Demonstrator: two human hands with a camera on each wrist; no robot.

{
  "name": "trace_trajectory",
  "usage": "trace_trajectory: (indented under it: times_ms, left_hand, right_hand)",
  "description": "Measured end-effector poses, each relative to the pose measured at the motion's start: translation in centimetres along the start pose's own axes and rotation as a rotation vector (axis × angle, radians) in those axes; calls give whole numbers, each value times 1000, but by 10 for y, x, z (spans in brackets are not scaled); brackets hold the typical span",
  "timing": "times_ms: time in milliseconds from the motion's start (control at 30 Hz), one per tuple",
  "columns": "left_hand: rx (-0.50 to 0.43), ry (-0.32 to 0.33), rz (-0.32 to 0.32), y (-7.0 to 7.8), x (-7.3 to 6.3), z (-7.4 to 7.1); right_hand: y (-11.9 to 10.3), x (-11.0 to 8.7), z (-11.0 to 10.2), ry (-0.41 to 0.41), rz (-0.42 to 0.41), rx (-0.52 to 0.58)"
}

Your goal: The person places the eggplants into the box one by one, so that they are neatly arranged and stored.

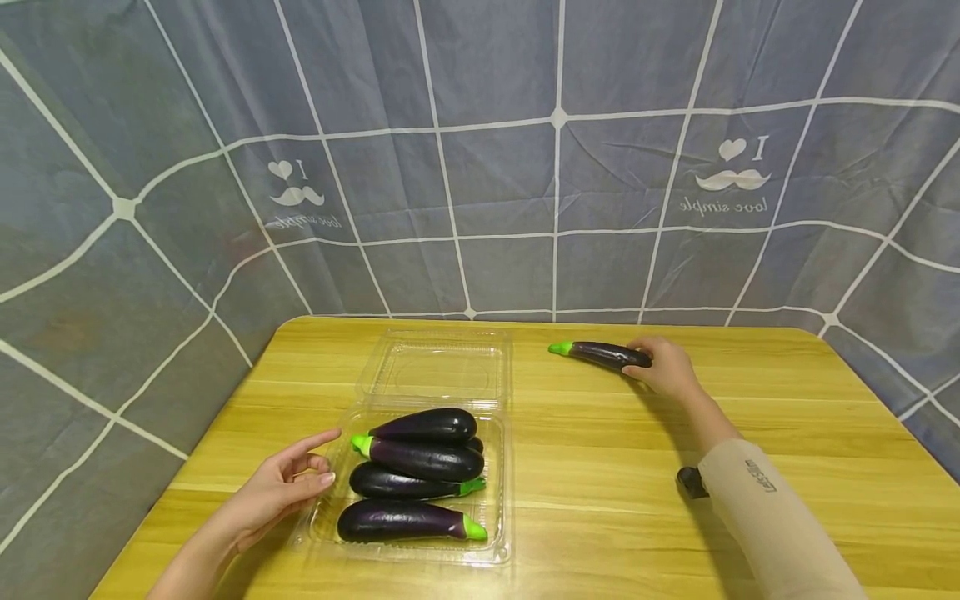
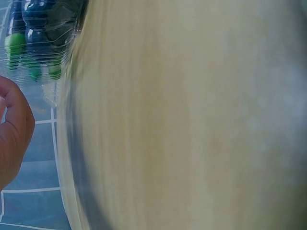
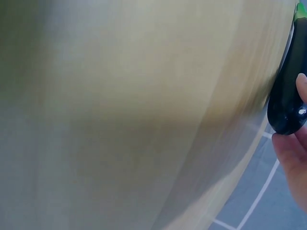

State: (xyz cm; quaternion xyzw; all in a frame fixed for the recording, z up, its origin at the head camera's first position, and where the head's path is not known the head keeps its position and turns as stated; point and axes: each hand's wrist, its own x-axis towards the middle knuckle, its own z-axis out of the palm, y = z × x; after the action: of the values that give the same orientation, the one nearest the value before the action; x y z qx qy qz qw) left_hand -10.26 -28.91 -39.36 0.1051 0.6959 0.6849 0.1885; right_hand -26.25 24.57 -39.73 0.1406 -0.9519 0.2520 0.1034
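My right hand (image 1: 663,367) grips the thick end of a dark purple eggplant (image 1: 603,354) over the back right of the table; its green stem points left. The right wrist view shows the same eggplant (image 3: 288,81) at the right edge, with a thumb and fingers around its rounded end. Several eggplants (image 1: 427,458) lie in a clear plastic clamshell box (image 1: 498,500), stems facing both ways. Beside the box's left edge is my left hand (image 1: 281,487), fingers loosely bent and holding nothing. Whether it touches the box, I cannot tell.
The box's clear lid (image 1: 435,367) lies folded back behind it on the wooden table (image 1: 600,517). A grey curtain with white lines (image 1: 495,183) hangs behind the table and along its sides. A small black object (image 1: 692,482) shows at the right sleeve.
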Motion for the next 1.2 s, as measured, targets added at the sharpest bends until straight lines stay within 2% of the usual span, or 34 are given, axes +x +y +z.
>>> trace_trajectory:
  times_ms: [500,833,1200]
  left_hand:
    - [-5,-8,9,0,-1,-1]
    - [1,-4,12,1,0,0]
    - [17,7,-5,1,-1,1]
  right_hand:
    - [-4,-9,2,28,-17,35]
    - [-12,-17,-8,15,-12,58]
    - [-24,-28,-14,46,-44,92]
